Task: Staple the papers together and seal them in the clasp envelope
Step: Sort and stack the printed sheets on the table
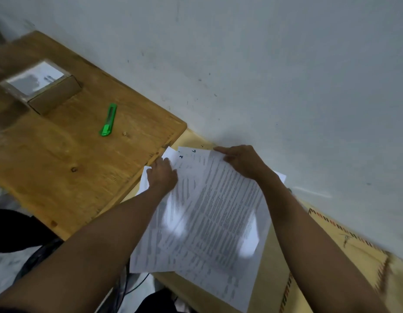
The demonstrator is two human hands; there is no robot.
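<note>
Several printed white sheets [209, 213] lie fanned out and uneven on a yellowish surface [272, 263]. My left hand [163, 175] rests palm-down on the left sheets near their far edge. At the far corner of the top sheet, my right hand [243, 162] pinches the paper between thumb and fingers. A tan envelope with red and dark striped edging [358, 247] lies to the right, partly under my right forearm. No stapler is in view.
A wooden board [67, 154] lies to the left, carrying a green utility knife [109, 120] and a small cardboard box with a white label [41, 85]. A pale wall [263, 64] runs along the far side. Dark cables hang below the table edge.
</note>
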